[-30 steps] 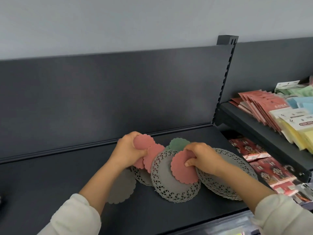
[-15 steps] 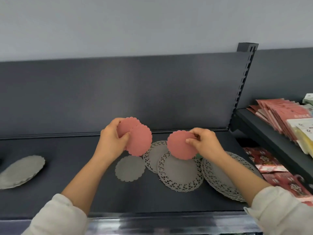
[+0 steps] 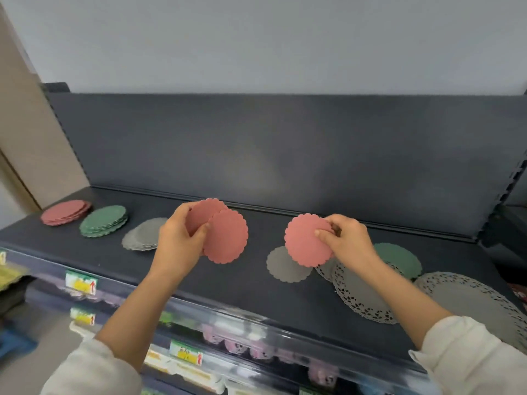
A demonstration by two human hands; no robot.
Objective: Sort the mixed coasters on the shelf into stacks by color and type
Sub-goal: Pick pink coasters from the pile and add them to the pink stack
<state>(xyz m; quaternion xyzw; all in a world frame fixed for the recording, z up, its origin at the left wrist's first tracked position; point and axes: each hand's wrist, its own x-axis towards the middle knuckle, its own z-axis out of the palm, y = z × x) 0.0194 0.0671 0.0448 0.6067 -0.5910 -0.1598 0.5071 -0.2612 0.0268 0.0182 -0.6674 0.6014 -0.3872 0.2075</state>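
My left hand (image 3: 178, 242) grips two pink scalloped coasters (image 3: 225, 238) fanned out above the dark shelf (image 3: 242, 286). To its right, my right hand (image 3: 346, 240) pinches a single pink coaster (image 3: 305, 240) by its right edge, lifted off the shelf. At the shelf's left end lie three stacks: pink (image 3: 65, 212), green (image 3: 103, 221) and grey (image 3: 144, 234). Under my right hand lie a loose grey scalloped coaster (image 3: 282, 269), a green one (image 3: 402, 259) and grey lace doilies (image 3: 359, 295), partly hidden by my forearm.
A larger grey lace doily (image 3: 473, 300) lies at the shelf's right end. The shelf's back panel (image 3: 285, 146) rises behind everything. Yellow price tags (image 3: 81, 283) line the front edge, with packaged goods on the shelves below.
The view swung left, bringing the three sorted stacks into sight. Both hands lifted their pink coasters higher off the pile, and the right hand's coaster moved left, nearer the left hand.
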